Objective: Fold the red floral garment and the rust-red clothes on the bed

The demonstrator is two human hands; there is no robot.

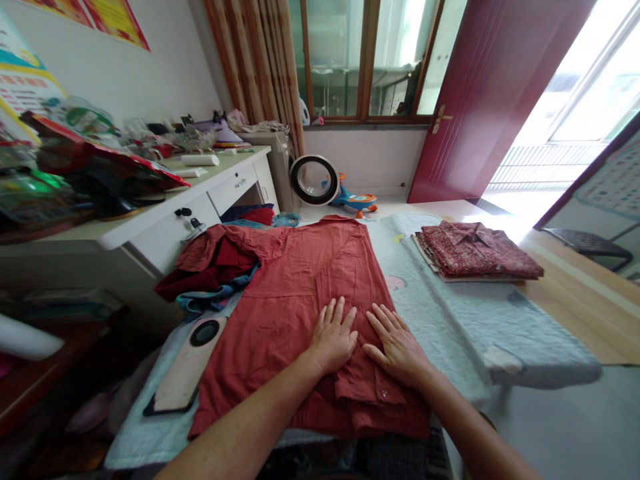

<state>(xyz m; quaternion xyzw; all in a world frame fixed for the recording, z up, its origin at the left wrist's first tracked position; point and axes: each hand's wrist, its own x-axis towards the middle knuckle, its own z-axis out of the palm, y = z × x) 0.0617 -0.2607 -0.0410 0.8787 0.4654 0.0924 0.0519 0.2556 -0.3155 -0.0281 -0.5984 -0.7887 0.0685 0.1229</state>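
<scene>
A rust-red shirt [300, 280] lies spread flat on a pale quilted cover [450, 313], its collar end near me. My left hand [334, 337] rests palm down on the shirt's lower middle, fingers apart. Right beside it, my right hand [395, 347] also presses flat on the cloth, close to the folded collar and a button. Neither hand holds anything.
A folded red patterned shirt [477, 252] sits on the cover at the right. A heap of dark red and blue clothes [215, 270] lies to the left, with a flat pink board [187, 367] nearer me. A cluttered white desk [150, 213] stands at left; an open door [480, 93] is beyond.
</scene>
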